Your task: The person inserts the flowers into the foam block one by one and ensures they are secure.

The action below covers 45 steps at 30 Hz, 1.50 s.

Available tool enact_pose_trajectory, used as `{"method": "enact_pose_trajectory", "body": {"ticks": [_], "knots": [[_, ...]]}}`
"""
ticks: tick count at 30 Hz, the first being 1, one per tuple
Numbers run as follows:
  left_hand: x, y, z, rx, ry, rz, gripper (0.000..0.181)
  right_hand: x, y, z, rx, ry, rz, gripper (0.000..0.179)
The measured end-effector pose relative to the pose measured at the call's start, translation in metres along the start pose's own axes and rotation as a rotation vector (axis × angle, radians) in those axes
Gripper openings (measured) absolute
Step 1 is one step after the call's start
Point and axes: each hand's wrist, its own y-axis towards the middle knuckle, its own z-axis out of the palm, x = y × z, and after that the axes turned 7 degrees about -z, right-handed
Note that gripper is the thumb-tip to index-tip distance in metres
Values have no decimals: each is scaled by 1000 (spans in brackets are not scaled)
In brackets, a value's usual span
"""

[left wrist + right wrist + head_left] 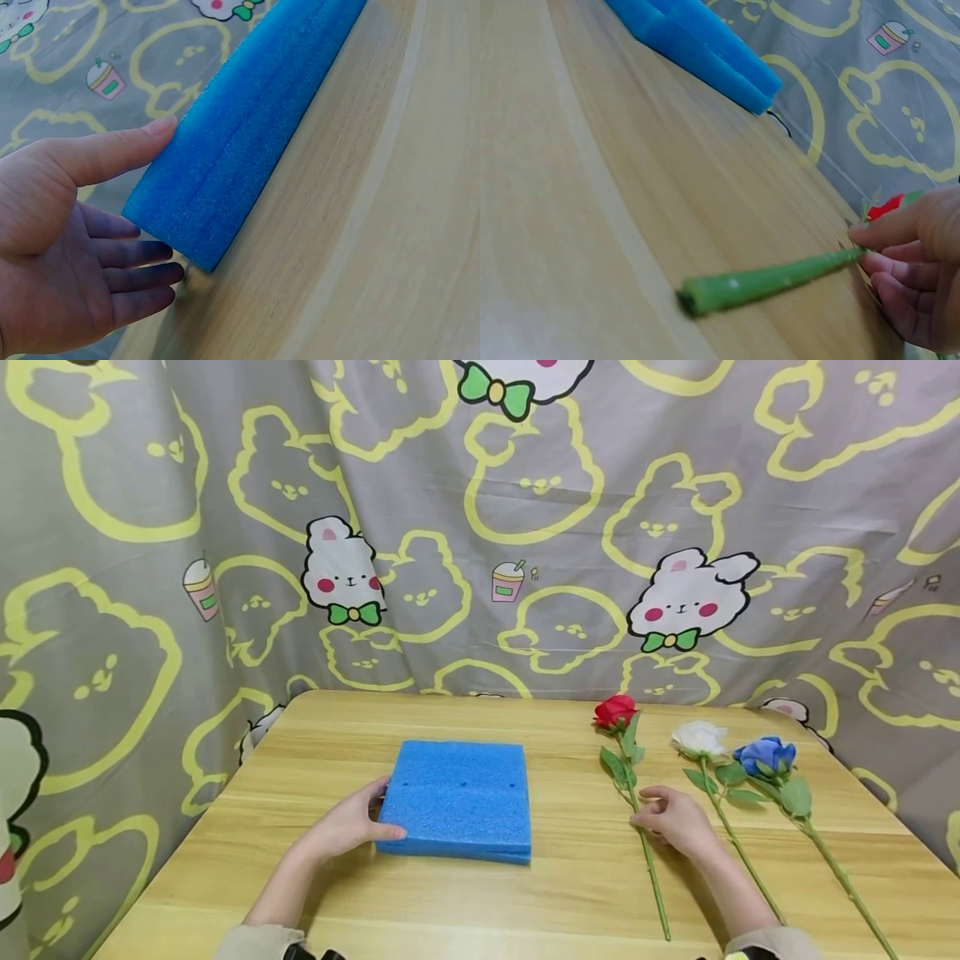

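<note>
A blue foam block [459, 793] lies on the table, small dark holes in a row across its top. My left hand [352, 822] is at its left end; in the left wrist view the thumb [154, 131] rests along the block's edge and the other fingers extend straight beside its end. My right hand [675, 820] pinches the green stem of a red rose [617, 713] between thumb and fingers. Its cut stem end [727, 291] points toward the right wrist camera, while the bloom is mostly hidden behind the hand there.
To the right lie a white rose [701, 740] and a blue rose [767, 757], long stems angled toward the near edge. The right forearm crosses close to the white rose's stem. A patterned grey curtain [450, 635] hangs behind the wooden table [330, 735].
</note>
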Motion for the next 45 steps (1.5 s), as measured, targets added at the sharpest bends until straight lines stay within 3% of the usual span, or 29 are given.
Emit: {"method": "enact_pose_trajectory", "body": {"ticks": [4,13,21,29,37,45], "knots": [[0,0,0,0,-6,0,94,3,1,1,-25,-70,12,50],[1,0,1,-4,3,-7,95,-1,-1,-5,-26,-4,42,45],[1,0,1,-11,5,-22,96,-3,0,-9,73,158,62,42],[0,-1,1,-6,5,-14,96,-5,-1,-15,241,323,23,52],[0,0,0,-3,-5,-14,96,-2,0,-15,289,479,-19,57],[0,-1,-1,11,-11,0,95,7,4,-11,353,600,-89,32]]}}
